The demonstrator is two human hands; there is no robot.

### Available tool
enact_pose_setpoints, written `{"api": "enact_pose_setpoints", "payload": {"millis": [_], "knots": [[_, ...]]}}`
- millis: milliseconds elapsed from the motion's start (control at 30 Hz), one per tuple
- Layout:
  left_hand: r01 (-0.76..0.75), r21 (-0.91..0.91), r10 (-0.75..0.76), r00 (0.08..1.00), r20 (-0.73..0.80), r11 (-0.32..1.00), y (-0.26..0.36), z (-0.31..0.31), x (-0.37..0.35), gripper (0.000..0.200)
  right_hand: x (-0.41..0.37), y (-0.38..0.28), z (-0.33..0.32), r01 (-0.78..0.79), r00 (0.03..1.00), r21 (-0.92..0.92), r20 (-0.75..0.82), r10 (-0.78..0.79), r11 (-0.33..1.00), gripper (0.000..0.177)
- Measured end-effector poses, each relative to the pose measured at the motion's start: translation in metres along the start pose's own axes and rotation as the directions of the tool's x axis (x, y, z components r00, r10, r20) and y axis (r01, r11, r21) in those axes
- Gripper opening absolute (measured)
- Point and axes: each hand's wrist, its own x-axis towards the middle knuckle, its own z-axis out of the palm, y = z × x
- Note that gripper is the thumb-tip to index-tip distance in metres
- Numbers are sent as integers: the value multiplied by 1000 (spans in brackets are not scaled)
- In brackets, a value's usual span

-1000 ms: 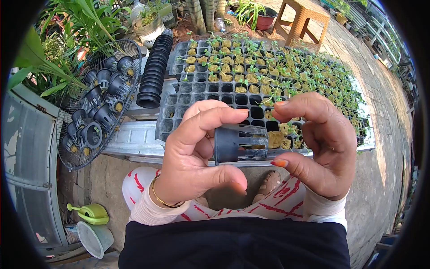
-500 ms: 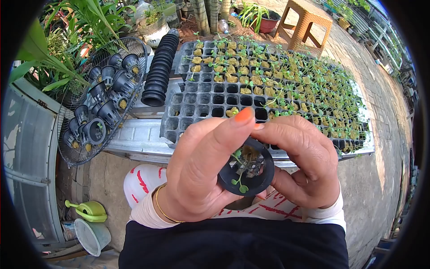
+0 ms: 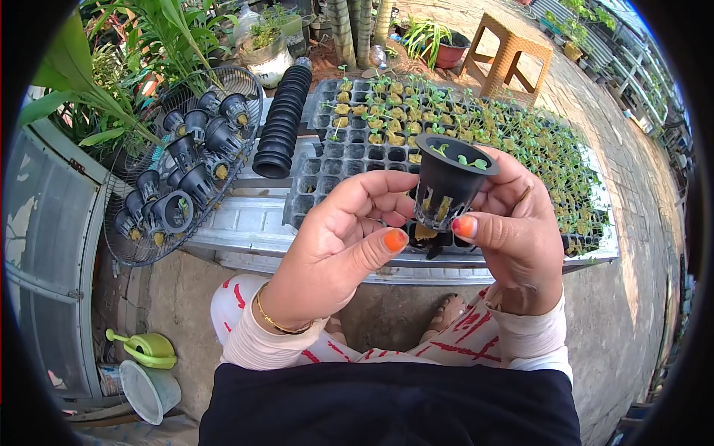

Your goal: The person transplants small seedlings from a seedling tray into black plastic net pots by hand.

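Note:
Upright in front of me is a black net pot (image 3: pixel 454 178), gripped by my right hand (image 3: pixel 520 215) with the thumb near its slotted base and the fingers behind it. Small green seedling leaves (image 3: pixel 472 162) show inside the rim, and a tan sponge plug (image 3: pixel 425 232) pokes out at the bottom. Just left of the pot, my left hand (image 3: pixel 338 241) is open, its fingers loosely curled and thumb apart, with the index fingertip right at the pot's side. Behind both hands spreads a black seedling tray (image 3: pixel 312 165) with sponge-rooted sprouts in many cells; several cells at its left are bare.
A wire basket (image 3: pixel 256 111) at the left holds several planted net pots. Beside it a stack of black net pots (image 3: pixel 284 123) lies on the metal table (image 3: pixel 242 223). A wicker-look stool (image 3: pixel 513 44) stands behind; a green watering can (image 3: pixel 152 351) and a tub (image 3: pixel 149 390) are on the floor.
The net pot has moved up and tipped from showing its open top to standing upright. My left hand has come off it and opened to the left, while my right hand keeps hold.

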Motion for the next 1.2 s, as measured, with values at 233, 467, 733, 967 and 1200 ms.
{"api": "enact_pose_setpoints", "payload": {"millis": [233,467,733,967,1200], "knots": [[-6,127,22,992,-128,992,0,-16,-1,48,16,-3,20,-34,999,-6,-10,34,999,45],[-230,89,247,916,-316,969,24,-43,-9,49,56,-9,75,-73,994,-206,69,89,976,43],[-338,256,424,747,-511,905,64,-82,-38,68,131,6,137,-149,940,-476,203,273,867,45],[-465,342,554,469,-687,817,87,-141,-77,78,191,57,220,24,935,-495,318,156,868,57],[-571,393,578,181,-795,720,96,-167,-102,73,258,115,293,249,933,-882,330,146,400,63]]}}
